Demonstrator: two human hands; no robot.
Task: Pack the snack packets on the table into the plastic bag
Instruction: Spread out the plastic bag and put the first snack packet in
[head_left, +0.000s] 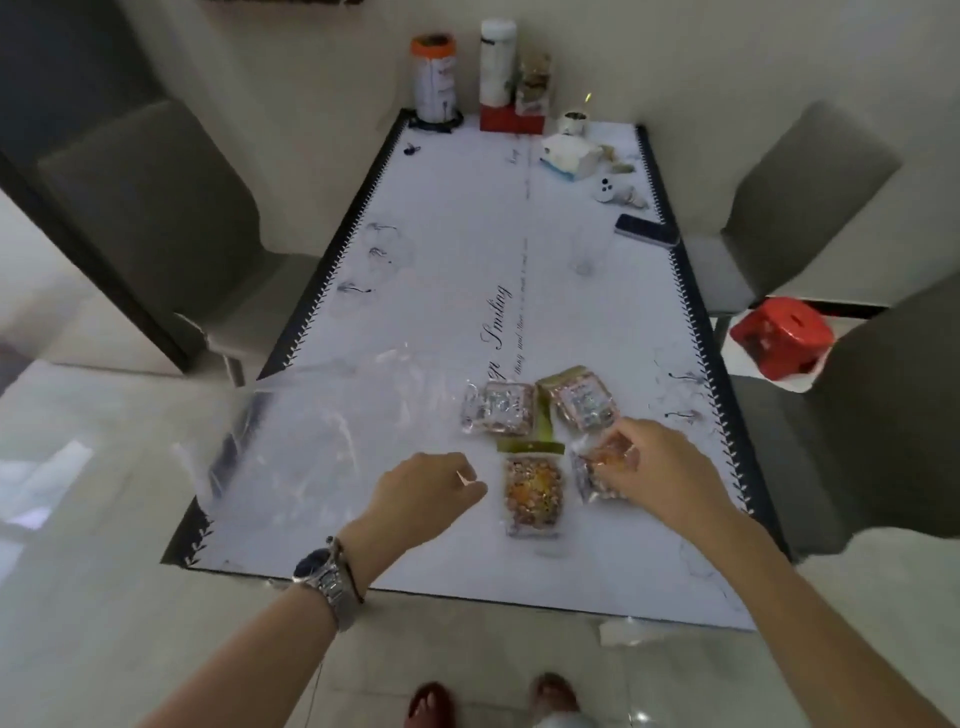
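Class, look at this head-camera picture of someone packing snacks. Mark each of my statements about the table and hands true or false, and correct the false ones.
1. Four snack packets lie on the table. True.
2. The right hand touches a snack packet. True.
3. The left hand grips the packet with the green header. False: it is a loose fist beside that packet, not touching it.
4. A wristwatch is on the right wrist. False: the left.
5. The red stool stands on the table. False: on the floor, beside it.
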